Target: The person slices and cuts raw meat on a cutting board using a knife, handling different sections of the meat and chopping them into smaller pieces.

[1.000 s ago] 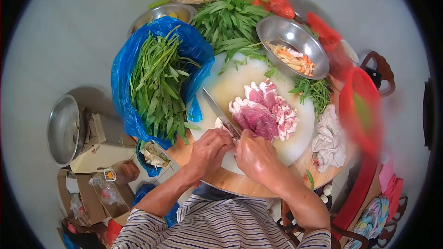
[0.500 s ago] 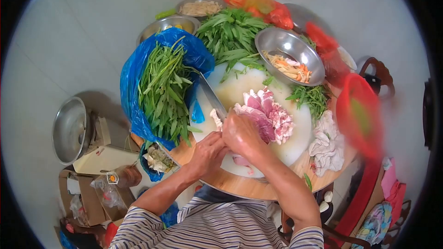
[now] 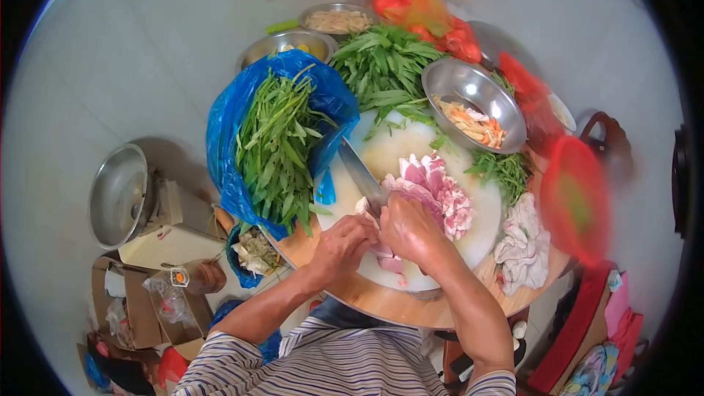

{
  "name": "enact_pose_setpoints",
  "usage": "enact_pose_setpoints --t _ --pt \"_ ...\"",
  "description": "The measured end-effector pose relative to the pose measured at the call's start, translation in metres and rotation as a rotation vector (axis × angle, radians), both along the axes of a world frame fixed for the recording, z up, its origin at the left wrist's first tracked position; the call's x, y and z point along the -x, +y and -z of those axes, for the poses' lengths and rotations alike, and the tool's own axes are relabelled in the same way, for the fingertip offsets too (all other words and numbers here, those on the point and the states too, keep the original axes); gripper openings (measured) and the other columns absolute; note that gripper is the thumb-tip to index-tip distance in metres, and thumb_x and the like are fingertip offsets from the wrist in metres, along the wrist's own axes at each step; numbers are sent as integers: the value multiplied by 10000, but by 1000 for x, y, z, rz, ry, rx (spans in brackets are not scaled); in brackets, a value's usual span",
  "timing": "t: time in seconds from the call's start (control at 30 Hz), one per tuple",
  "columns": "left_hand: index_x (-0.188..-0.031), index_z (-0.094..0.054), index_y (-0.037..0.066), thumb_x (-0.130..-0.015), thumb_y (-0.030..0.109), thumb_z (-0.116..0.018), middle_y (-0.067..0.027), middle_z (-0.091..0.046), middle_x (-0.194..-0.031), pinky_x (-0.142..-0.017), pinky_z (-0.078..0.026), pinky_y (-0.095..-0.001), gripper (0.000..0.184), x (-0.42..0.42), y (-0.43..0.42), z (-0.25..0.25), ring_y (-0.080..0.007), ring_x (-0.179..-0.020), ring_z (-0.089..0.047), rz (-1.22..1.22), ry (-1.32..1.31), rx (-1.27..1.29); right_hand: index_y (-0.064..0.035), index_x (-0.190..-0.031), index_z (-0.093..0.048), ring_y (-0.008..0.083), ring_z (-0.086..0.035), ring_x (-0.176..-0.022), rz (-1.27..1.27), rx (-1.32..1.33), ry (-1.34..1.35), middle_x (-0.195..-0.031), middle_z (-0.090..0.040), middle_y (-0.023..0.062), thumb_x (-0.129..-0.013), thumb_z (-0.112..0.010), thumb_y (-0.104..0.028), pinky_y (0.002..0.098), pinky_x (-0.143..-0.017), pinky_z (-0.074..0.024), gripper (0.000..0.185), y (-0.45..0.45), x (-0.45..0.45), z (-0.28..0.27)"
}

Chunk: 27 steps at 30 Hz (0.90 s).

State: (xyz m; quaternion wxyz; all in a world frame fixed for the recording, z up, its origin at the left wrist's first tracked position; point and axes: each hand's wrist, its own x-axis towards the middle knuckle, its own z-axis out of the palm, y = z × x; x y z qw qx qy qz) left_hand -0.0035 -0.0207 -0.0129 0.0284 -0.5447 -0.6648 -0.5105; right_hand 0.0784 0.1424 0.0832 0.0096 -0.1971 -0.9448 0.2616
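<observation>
My right hand (image 3: 412,227) is closed around the handle of a kitchen knife (image 3: 359,171), whose wide blade slants away to the left over the round white cutting board (image 3: 480,231). Beside it, the fingers of my left hand (image 3: 343,246) are bent together on a piece of raw meat (image 3: 364,209), close to the blade. Sliced pink and white meat (image 3: 447,202) lies heaped just beyond my right hand. A smaller strip of meat (image 3: 389,260) rests on the board between my wrists. The knife's cutting edge is partly hidden by my fingers.
A blue plastic bag (image 3: 224,128) full of leafy greens (image 3: 275,150) borders the board's left. Behind stand more greens (image 3: 381,59) and a steel bowl (image 3: 480,81) with shredded food. At right are a crumpled cloth (image 3: 524,242) and a blurred red basket (image 3: 576,202).
The whole view has shifted slightly. My hands have moved a little apart, and the knife has drawn nearer to me, with more meat showing between them.
</observation>
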Motion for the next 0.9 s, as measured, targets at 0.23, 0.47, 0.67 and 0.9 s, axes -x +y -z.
enact_pose_setpoints --t 0.23,0.47,0.67,0.9 --pt "-999 -724 22 -835 -57 -767 -127 -749 -1067 -940 -614 -411 187 -2 -5 3 -332 -1088 -739 0 2 -24 121 -997 -646 553 -731 -904 117 -7 165 -882 -704 396 -1034 -578 -164 603 -794 -591 296 5 27 17" --pt "-1013 -732 18 -819 -36 -793 -108 -758 -1049 -940 -612 -415 210 1 -6 0 -329 -1086 -741 9 12 -13 104 -1018 -621 571 -668 -785 492 469 292 -863 -697 348 -1091 -556 -213 596 -761 -540 332 29 6 -18" --pt "-1003 -739 56 -784 -28 -805 -82 -773 -1066 -930 -613 -427 243 -9 -12 -6 -314 -1077 -736 -62 100 -49 96 -1017 -580 587 -654 -747 134 217 116 -825 -662 380 -1099 -548 -201 630 -713 -512 310 8 -82 -45" --pt "-1072 -765 54 -745 -19 -779 -91 -763 -1142 -952 -612 -414 335 -21 -17 -6 -298 -1116 -727 110 153 0 86 -1081 -604 549 -675 -732 194 179 -155 -737 -657 334 -1076 -592 -179 615 -692 -510 265 -33 -128 -62"
